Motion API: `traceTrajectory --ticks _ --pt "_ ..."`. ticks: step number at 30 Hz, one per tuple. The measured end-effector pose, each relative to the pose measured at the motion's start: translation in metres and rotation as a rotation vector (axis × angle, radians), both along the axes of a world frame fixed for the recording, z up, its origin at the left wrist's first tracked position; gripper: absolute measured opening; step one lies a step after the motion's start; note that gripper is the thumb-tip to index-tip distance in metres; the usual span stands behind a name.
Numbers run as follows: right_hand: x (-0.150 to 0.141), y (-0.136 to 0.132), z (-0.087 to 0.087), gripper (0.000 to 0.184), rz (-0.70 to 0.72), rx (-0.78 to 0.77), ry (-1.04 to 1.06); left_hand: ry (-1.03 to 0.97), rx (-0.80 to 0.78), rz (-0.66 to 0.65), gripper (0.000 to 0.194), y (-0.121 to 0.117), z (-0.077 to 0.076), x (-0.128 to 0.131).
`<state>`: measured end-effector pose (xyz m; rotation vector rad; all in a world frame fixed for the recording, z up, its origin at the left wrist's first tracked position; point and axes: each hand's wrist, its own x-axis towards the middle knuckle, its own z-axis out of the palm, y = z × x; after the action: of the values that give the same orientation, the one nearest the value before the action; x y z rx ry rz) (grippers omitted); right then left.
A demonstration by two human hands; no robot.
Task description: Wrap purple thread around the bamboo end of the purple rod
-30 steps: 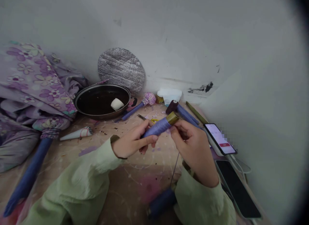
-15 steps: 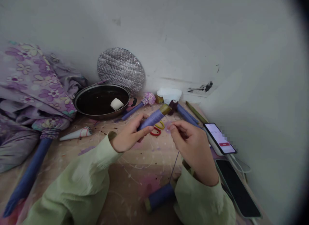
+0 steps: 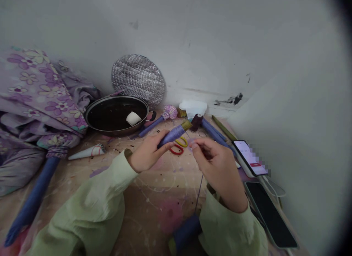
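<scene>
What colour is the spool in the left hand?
Pale purple thread, shown best in the head view.

The screen of the upper phone is blurred, and its writing cannot be read. The lower spool is cut off by the bottom edge and partly hidden by the right sleeve. In the right hand, the thin thread is hidden by the fingers.
</scene>
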<state>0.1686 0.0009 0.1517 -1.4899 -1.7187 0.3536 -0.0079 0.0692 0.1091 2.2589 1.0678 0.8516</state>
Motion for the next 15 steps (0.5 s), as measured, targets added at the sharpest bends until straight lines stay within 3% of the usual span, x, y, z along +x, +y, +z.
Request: traceTrajectory --ticks 15 --pt "-0.004 0.003 0.003 0.014 0.078 -0.075 -0.173 0.348 0.135 0.011 0.031 -0.016 0.013 -0.001"
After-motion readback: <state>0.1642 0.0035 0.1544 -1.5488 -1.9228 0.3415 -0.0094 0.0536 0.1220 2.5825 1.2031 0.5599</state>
